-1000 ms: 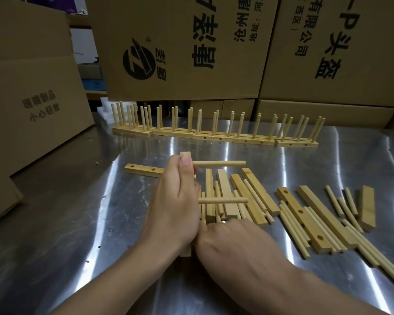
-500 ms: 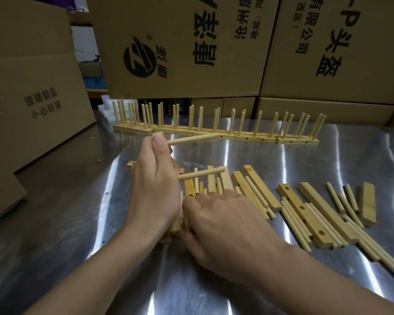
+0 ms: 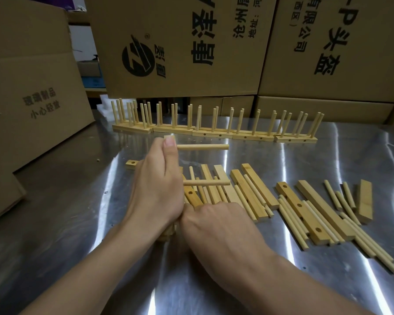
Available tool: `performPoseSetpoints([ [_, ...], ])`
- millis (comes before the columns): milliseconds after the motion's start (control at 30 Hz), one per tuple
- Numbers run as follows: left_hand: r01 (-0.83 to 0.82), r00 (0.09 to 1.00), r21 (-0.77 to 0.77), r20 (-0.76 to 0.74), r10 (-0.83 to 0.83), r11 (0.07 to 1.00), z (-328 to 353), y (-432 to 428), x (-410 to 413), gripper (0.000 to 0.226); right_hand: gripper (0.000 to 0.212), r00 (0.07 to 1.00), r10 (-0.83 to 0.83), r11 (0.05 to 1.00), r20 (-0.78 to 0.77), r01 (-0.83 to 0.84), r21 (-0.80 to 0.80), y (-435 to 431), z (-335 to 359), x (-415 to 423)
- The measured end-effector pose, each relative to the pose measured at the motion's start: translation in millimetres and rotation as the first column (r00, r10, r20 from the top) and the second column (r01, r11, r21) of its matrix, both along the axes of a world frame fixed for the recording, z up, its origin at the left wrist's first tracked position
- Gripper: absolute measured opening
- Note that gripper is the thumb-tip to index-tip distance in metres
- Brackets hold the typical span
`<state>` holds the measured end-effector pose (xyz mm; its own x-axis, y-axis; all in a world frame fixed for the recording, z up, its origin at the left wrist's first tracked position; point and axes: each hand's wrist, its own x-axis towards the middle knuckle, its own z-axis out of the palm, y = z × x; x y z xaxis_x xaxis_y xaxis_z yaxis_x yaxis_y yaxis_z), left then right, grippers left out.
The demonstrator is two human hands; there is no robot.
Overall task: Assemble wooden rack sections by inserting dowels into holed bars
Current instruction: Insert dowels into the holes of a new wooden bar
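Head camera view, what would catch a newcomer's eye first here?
At the centre, the left hand grips a bar with two dowels pointing to the right. The right hand sits at the bar's lower end with its fingers hidden. Behind them a long row of finished rack sections stands along the far side of the shiny metal table, and loose bars and dowels lie scattered to the right.

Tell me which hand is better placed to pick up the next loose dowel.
Right. The right hand lies beside the loose dowels, while the left hand grips the bar with two inserted dowels. Whether the right hand already holds anything is hidden.
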<state>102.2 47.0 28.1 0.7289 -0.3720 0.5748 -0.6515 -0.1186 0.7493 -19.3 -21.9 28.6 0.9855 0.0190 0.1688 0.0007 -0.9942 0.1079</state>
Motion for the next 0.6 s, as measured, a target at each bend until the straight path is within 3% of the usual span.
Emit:
performPoseSetpoints([
  [167, -0.004, 1.0, -0.008, -0.009, 0.004, 1.0, 4, 2, 7, 0.046, 0.01, 1.0, -0.013, 0.998, -0.012, 0.012, -0.056, -1, 19, 1],
  [433, -0.068, 0.995, -0.013, 0.073, 0.069, 0.998, 7, 4, 12, 0.045, 0.013, 0.998, -0.056, 0.998, 0.016, 0.057, -0.018, 6, 16, 11],
  [600, -0.067, 0.997, -0.035, 0.043, 0.068, 0.997, 8, 5, 14, 0.046, 0.009, 0.998, -0.039, 0.999, 0.04, 0.04, -0.018, 7, 16, 11],
])
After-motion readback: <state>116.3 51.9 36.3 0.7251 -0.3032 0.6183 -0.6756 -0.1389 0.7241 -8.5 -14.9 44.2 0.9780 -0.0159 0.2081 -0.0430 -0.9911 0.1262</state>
